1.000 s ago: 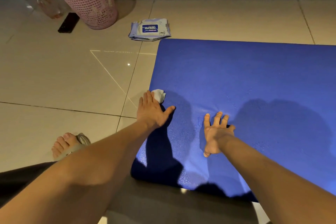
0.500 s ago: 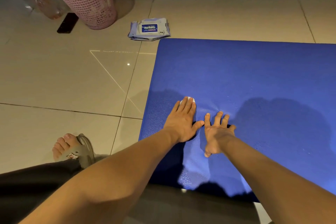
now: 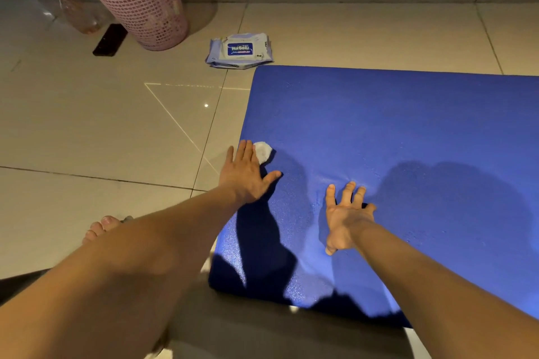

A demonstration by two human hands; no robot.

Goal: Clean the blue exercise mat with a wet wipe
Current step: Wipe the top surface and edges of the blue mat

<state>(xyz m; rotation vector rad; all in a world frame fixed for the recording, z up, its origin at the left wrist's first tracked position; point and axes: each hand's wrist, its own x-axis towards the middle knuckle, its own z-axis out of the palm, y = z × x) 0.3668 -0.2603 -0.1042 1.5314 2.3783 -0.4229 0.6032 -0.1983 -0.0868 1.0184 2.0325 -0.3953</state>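
Tiled floor (image 3: 102, 131) bears blue mat (image 3: 393, 131), wipes pack (image 3: 240, 49), basket (image 3: 137, 0).

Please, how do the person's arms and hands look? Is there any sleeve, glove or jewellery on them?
The left forearm and the right forearm are bare as far as the view shows: no sleeve reaches them. The left hand and the right hand wear no gloves. I see no watch, bracelet or ring.

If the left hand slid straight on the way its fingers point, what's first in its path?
The left hand, flat on the wet wipe, points up the blue mat along its left edge. Only bare mat lies ahead, then likely the wipes pack past the corner.
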